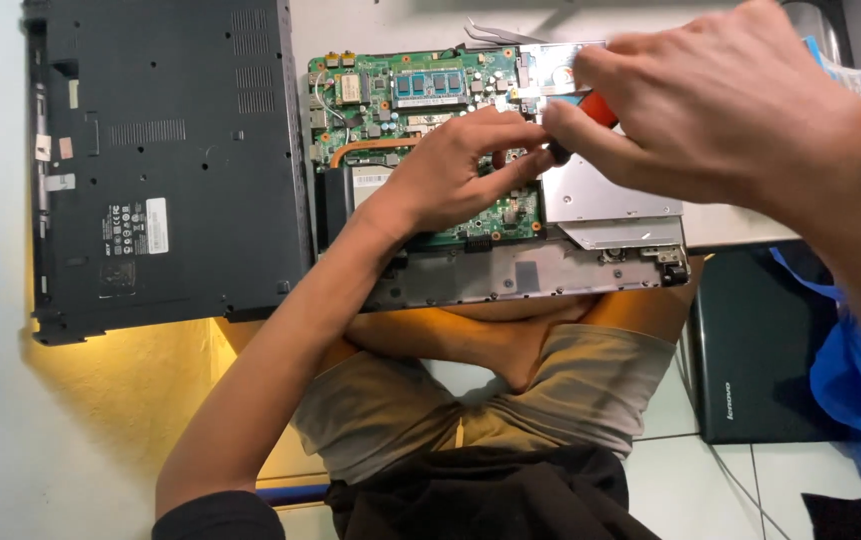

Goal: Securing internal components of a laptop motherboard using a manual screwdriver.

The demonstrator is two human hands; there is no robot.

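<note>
An informal laptop repair spot, seemingly on the floor of a home or small shop rather than at a proper workbench. A person is sitting cross-legged in khaki shorts [550,400] on pale floor tiles [740,480], and an opened laptop chassis [540,268] is resting against their legs, its green motherboard [420,95] and copper heat pipe [375,147] lying exposed. The removed black bottom cover [165,165] is lying just beside it. A second, closed black laptop [755,345] is waiting to the right, next to a blue plastic bag [855,385]. Warm lamplight is glowing yellow along the surface below the cover.
</note>
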